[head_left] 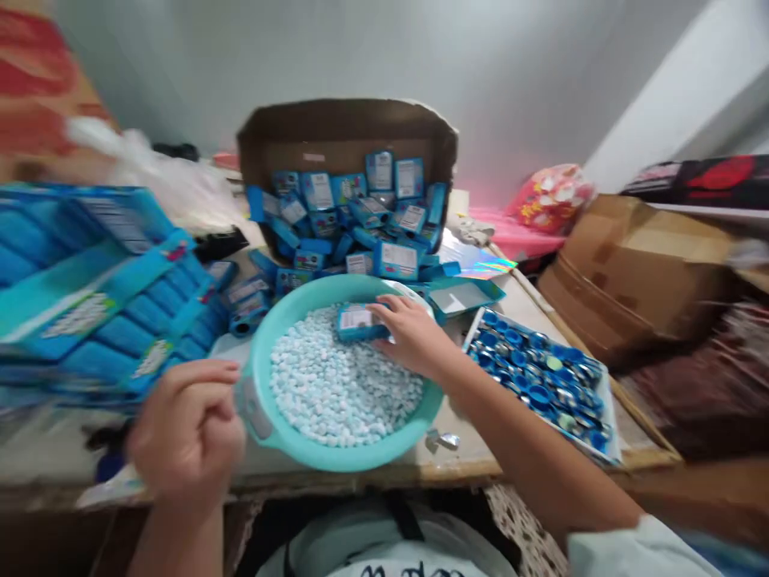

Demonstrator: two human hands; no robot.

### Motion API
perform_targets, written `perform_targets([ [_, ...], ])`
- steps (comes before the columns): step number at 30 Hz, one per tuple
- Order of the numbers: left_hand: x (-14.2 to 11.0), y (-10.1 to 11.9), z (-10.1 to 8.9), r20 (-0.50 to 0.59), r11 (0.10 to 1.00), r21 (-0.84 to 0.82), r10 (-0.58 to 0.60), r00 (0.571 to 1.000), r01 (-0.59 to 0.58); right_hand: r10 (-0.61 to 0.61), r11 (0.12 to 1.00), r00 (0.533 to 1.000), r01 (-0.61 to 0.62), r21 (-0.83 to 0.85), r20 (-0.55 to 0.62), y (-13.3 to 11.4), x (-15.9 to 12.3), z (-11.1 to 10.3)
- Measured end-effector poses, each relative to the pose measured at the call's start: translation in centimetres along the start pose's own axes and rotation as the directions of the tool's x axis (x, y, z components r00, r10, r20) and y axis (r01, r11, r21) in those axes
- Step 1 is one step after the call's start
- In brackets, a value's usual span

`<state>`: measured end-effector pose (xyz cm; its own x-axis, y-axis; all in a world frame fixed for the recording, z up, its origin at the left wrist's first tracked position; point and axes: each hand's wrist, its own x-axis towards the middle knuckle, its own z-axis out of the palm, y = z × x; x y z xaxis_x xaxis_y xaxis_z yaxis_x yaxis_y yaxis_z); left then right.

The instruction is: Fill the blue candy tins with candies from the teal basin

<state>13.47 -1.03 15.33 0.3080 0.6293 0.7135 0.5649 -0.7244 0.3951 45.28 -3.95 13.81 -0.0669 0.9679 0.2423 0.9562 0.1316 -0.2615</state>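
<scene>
My right hand (412, 330) reaches over a turquoise basin (354, 458), its fingers closed on one end of a small blue box (356, 319) with a white label. Under the box, small pale blue and white pellets (336, 385) that look like candies fill much of the basin. To the left of the basin's rim, my left hand (189, 425) is raised with its fingers curled in, slightly blurred. Whatever it may hold is hidden. Behind the basin, an open cardboard carton (348, 120) lies on its side with many similar blue boxes (400, 260) spilling out.
Blue display trays (138, 320) packed with boxes stand at left. On the right, a white-edged tray (609, 409) holds shiny blue-rimmed caps or tins (541, 393). Scraps of foil (443, 440) lie near the table's front edge. A brown cardboard box (630, 272) stands farther right.
</scene>
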Motion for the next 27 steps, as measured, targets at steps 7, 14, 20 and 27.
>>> perform_targets([
  [7,-4.3,-9.2,-4.5,0.238,0.953,0.300,-0.038,0.970,-0.036,-0.065,0.998,0.975,0.061,0.024,0.215,2.6,2.4,0.9],
  [14,-3.6,-9.5,-0.7,0.364,0.973,0.228,-0.119,0.924,0.036,-0.058,0.989,0.966,0.020,0.149,0.251,2.1,3.9,1.6],
  [20,4.3,-10.8,6.2,0.338,0.920,0.311,-0.343,0.876,0.240,-0.069,0.959,0.980,0.014,0.282,0.188,2.7,3.1,1.7],
  [27,9.2,-13.3,10.6,0.345,0.918,0.185,-0.396,0.851,0.352,0.020,0.914,0.992,-0.067,0.400,0.122,2.1,2.9,0.0],
])
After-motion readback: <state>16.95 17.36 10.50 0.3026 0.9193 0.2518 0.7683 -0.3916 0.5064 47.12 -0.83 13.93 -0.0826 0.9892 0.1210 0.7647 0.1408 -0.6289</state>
